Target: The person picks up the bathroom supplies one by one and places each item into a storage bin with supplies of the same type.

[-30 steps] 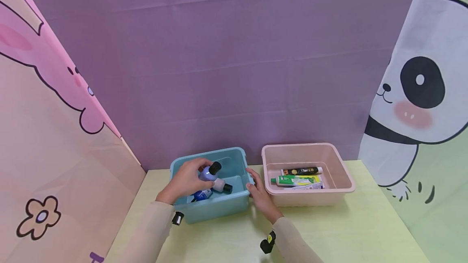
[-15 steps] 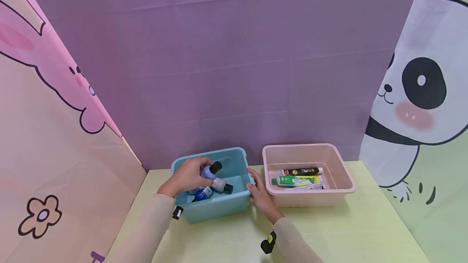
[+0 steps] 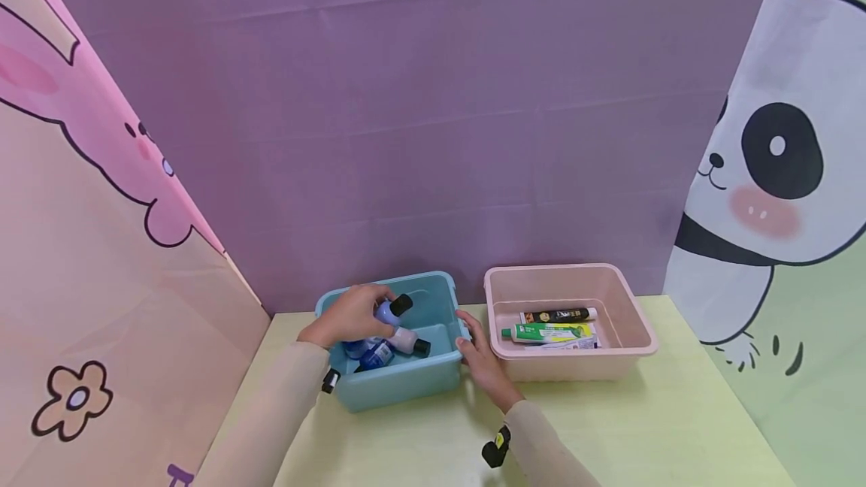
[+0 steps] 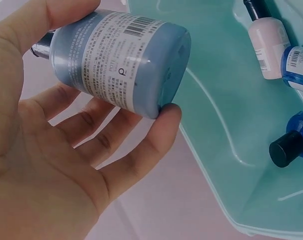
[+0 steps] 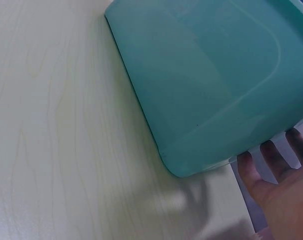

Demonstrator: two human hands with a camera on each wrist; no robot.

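Observation:
My left hand (image 3: 355, 316) pinches a light blue bottle (image 4: 116, 62) with a black cap between thumb and fingers. The bottle lies tilted above the left part of the blue bin (image 3: 406, 382), its printed label facing the left wrist camera. Below it in the bin rest a pale pink bottle (image 3: 404, 341) with a black cap and dark blue bottles (image 3: 376, 355), partly covered by the hand. The right hand (image 3: 485, 363) touches the bin's right end, its fingers spread along the side in the right wrist view; its thumb is not visible there.
To the right stands a pink bin (image 3: 575, 368) holding a black tube (image 3: 558, 316), a green and yellow tube (image 3: 548, 333) and a whitish one (image 3: 571, 344). Both bins sit on a pale wooden table (image 3: 406, 446), close to a purple backdrop (image 3: 406, 134).
My left hand has moved slightly up and right with the light blue bottle, uncovering more of the dark blue bottles. The right hand stays at the bin's end.

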